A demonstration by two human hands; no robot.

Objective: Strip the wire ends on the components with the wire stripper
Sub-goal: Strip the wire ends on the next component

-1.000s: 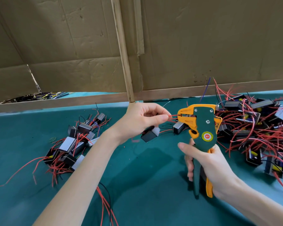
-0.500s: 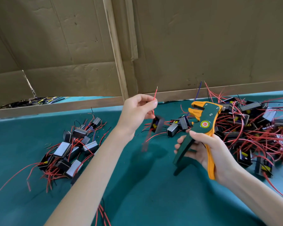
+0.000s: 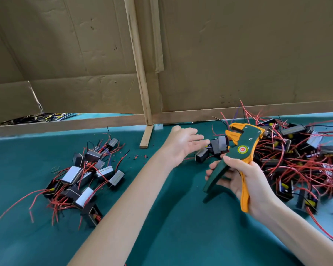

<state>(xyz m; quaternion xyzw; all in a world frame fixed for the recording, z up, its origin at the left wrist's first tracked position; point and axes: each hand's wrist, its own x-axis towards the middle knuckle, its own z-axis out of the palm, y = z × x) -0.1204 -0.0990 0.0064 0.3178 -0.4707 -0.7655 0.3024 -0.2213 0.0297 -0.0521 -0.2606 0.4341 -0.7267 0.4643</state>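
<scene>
Seemingly midway — left hand (image 3: 183, 145), empty and outstretched, hovers by a component (image 3: 218, 146); right hand (image 3: 245, 178) grasps the wire stripper (image 3: 242, 148), a larger tangled pile (image 3: 300, 156) likely awaiting.

left hand (image 3: 183, 145) now empty, reaching to components (image 3: 216, 147)

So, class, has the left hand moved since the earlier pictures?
Yes. The left hand has shifted right, away from the wooden post, towards the components beside the wire stripper, and opened.
</scene>
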